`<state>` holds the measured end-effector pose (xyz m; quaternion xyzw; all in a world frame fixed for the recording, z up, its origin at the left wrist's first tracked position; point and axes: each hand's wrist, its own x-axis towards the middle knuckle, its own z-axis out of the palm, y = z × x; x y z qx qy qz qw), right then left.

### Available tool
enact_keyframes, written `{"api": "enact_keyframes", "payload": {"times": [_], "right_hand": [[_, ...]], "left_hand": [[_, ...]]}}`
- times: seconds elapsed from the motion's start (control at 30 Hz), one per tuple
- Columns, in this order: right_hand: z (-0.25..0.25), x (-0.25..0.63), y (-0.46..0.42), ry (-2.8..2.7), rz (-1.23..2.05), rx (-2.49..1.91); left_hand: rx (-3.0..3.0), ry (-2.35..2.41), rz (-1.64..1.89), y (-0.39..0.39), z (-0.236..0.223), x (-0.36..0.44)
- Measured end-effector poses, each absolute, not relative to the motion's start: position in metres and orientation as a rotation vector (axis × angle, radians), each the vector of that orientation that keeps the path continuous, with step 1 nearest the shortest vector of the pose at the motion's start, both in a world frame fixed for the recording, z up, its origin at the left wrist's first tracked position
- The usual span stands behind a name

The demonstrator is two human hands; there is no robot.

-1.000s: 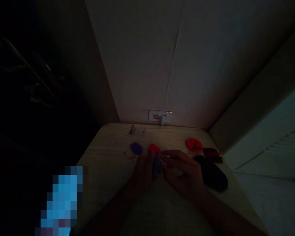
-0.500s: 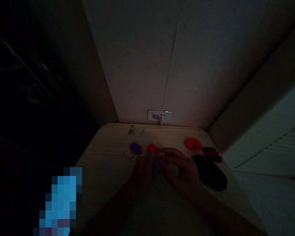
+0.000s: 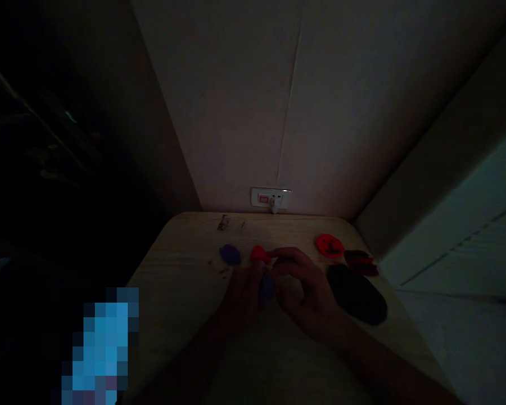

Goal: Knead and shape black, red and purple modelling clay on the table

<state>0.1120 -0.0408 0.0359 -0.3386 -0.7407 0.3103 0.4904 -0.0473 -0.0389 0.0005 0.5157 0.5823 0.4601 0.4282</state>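
My left hand (image 3: 242, 289) is closed, its fingers pressed together along the side of a bluish-purple clay piece (image 3: 266, 288). A bright red clay lump (image 3: 259, 254) sits at the far end of that piece, just past my left fingertips. My right hand (image 3: 306, 287) curves in from the other side, with its fingertips on the red lump and its thumb near the purple piece. The dim light hides where the two pieces meet. A flat purple clay piece (image 3: 230, 254) lies on the table left of my hands.
On the wooden table (image 3: 177, 270), a red disc with dark face-like marks (image 3: 329, 246), dark red strips (image 3: 361, 262) and a large dark oval (image 3: 357, 294) lie right. Dark smears (image 3: 223, 223) mark the back. A socket with a plug (image 3: 271, 198) is on the wall.
The view has shifted slightly. My right fingers are more bent at the red lump, and more of the lump shows. The other pieces lie where they were.
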Motion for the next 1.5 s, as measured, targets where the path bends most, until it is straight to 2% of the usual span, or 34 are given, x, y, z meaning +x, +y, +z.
{"api": "enact_keyframes", "payload": {"times": [0.2, 0.37, 0.57, 0.73, 1.17, 1.33, 1.5], "right_hand": [[0.035, 0.109, -0.044, -1.760, 0.700, -0.914], [0.035, 0.113, -0.039, -1.707, 0.909, -0.919], [0.034, 0.123, -0.028, -1.770, 0.921, -1.000], [0.041, 0.125, -0.032, -1.949, 0.828, -1.030], [0.038, 0.121, -0.032, -1.819, 1.171, -0.742], [0.027, 0.116, -0.026, -1.657, 1.261, -0.863], [0.022, 0.117, -0.025, -1.568, 1.134, -0.874]], "left_hand": [[1.309, 1.487, 1.184, -0.036, -0.001, -0.049], [1.630, 1.113, 0.998, -0.031, 0.000, -0.054], [1.781, 1.152, 0.799, -0.033, 0.010, -0.052], [1.816, 1.162, 0.827, -0.031, 0.007, -0.052], [1.826, 1.094, 0.879, -0.032, 0.007, -0.056], [1.786, 1.095, 0.902, -0.031, 0.007, -0.051], [1.707, 1.134, 0.921, -0.033, 0.013, -0.048]]}}
